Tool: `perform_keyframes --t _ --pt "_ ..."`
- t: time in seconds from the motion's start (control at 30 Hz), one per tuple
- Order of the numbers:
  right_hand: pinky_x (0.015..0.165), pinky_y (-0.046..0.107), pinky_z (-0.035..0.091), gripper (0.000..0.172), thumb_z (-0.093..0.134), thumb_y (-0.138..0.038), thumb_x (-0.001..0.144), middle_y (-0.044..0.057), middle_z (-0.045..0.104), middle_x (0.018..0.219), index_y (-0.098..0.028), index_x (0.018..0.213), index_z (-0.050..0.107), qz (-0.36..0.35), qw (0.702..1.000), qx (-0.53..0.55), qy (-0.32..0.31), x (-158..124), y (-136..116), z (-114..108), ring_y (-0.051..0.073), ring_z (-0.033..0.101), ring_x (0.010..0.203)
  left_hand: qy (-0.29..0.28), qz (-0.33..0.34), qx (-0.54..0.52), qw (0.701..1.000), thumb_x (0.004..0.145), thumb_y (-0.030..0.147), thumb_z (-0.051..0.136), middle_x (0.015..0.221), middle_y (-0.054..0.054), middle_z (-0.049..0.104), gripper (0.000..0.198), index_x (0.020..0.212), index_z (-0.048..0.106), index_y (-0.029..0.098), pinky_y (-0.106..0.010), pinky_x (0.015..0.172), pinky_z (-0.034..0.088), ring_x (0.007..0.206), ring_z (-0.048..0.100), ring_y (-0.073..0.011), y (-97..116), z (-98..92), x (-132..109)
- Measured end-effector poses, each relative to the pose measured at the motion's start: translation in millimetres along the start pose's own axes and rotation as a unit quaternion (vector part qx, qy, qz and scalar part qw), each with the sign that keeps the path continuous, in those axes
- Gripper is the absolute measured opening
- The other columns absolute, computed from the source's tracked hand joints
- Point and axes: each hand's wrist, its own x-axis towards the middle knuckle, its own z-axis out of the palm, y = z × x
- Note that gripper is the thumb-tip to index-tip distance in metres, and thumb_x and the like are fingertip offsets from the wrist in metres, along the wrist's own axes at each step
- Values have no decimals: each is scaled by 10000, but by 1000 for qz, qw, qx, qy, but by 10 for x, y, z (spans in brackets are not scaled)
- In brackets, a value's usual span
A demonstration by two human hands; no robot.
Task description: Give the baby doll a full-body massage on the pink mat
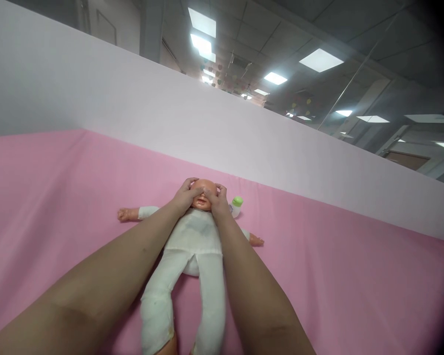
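Observation:
A baby doll (196, 231) with a cloth body in white lies on its back, arms spread out to both sides. Its bare plastic head (204, 185) is between my two hands. My left hand (185, 197) cups one side of the head, its thumb laid across the face near the eye. On the other side, my right hand (219, 200) wraps round the head with its thumb near the other eye. The thumbs almost meet, covering the doll's eyes, while its mouth shows below them. Just right of my right hand stands a small bottle (237, 206) with a green cap.
Pink cloth (318, 276) covers the surface under the doll. Behind it rises a low white wall (222, 133), slanting across the view. Above the wall, a glass pane shows ceiling lights (321, 60).

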Motion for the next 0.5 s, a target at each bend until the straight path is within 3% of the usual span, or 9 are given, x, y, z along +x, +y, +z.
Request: perform_keyframes --t 0.17,0.3,0.5 --pt "853 345 574 589 743 -592 779 18 677 1080 -288 1228 514 15 1000 2 25 70 80 17 204 687 959 16 -23 -11 1000 795 452 747 1082 -73 694 515 1240 602 237 -371 874 567 981 693 -243 -29 27 61" --pt "879 357 578 499 664 -570 832 24 708 1101 -281 1221 548 40 997 56 30 107 133 6 215 689 1023 20 -53 -48 997 850 406 680 1158 -110 714 481 1281 598 211 -370 879 580 1021 701 -253 -17 34 68" --pt "783 367 606 619 693 -399 792 46 703 1241 -298 1383 537 97 987 130 -13 86 121 -95 232 714 976 15 -83 -105 991 888 368 635 1357 -154 651 561 1418 542 209 -424 925 596 1126 694 -292 -6 23 36"
